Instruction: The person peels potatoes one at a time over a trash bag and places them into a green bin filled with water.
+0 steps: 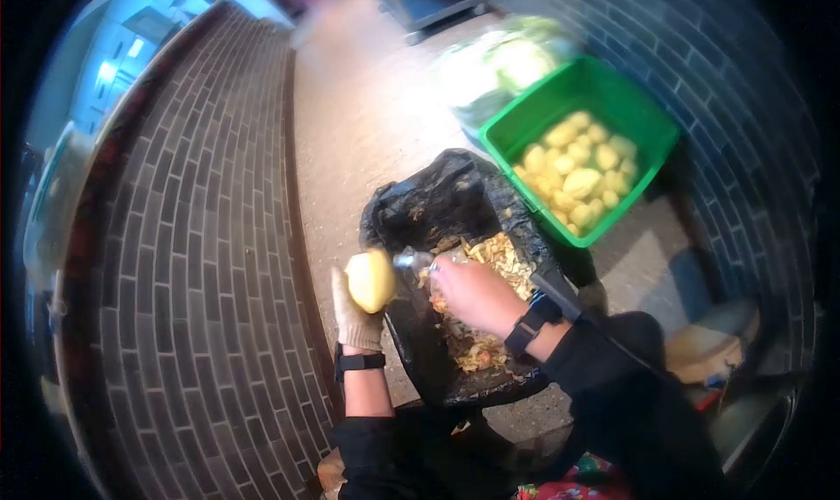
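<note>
My left hand (352,323), in a pale knit glove, grips a yellow peeled potato (371,281) at the left rim of a bin. In my bare right hand (475,295) is a peeler (413,260), its shiny head pointing at the potato with a small gap between them; it is blurred and its handle is mostly hidden by my fingers. Beneath both hands stands the bin lined with a black plastic bag (420,185). Potato peelings (477,353) lie inside it.
A green tub (626,97) of peeled potatoes (582,183) stands beyond the bin on the right. Behind it is a clear bag of pale green vegetables (516,62). A brick wall (201,237) rises close on the left, another on the right. A dark crate (429,1) sits farther back.
</note>
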Motion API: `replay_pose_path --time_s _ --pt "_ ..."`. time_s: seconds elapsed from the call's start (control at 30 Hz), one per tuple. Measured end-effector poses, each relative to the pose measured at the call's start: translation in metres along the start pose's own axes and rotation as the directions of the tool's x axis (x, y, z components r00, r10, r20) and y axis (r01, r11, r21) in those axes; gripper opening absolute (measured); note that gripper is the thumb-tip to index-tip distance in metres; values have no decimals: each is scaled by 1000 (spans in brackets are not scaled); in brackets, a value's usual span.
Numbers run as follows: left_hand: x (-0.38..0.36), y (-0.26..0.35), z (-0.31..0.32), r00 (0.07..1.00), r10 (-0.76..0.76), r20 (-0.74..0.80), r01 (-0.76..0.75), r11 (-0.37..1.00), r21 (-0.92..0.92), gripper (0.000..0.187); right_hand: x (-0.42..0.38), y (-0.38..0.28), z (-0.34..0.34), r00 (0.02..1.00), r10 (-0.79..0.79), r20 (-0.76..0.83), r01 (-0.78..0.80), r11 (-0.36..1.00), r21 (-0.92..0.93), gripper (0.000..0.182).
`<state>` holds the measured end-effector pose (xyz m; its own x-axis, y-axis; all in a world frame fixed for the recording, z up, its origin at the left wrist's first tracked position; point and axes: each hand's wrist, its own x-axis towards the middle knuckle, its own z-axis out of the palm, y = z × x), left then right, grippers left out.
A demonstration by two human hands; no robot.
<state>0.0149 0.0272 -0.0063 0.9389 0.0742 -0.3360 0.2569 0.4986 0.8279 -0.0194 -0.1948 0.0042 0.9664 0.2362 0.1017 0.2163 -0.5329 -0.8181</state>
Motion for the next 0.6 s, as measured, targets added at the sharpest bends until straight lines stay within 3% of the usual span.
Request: replay_pose_path --time_s 0.1,0.17,0.23,0.3,0.37,0.43,0.5,0.57,0.6 --pt "-7 -14 15 997 -27 73 24 999 41 64 7 -3 -13 999 -10 -47 10 1000 -7 21" --pt "-8 -18 22 999 36 0 -36 987 157 60 7 -3 -14 996 -24 -84 24 1000 -7 20" --pt "-9 -21 25 995 97 24 -99 980 171 54 6 -4 -10 998 -38 -58 32 994 -107 23" --pt "-17 -16 33 894 432 119 -428 747 509 38 6 -5 -5 998 -31 -57 25 994 -104 23" --pt "-21 -13 37 880 469 78 -432 721 541 32 4 -6 0 998 -28 -48 23 994 -103 23" --pt "-16 -15 32 826 563 -6 -423 628 653 30 2 -10 5 998 53 30 -54 998 27 20" --pt "-8 -11 29 791 610 -48 -433 612 662 33 -12 -22 9 969 -4 249 -20 995 94 21" --pt "-4 0 24 862 485 -149 -374 806 459 36 -17 -19 23 971 -89 223 71 994 88 22" --pt "6 -2 13 919 297 -260 -226 936 270 47 -15 -19 20 985 -37 169 28 998 59 23"
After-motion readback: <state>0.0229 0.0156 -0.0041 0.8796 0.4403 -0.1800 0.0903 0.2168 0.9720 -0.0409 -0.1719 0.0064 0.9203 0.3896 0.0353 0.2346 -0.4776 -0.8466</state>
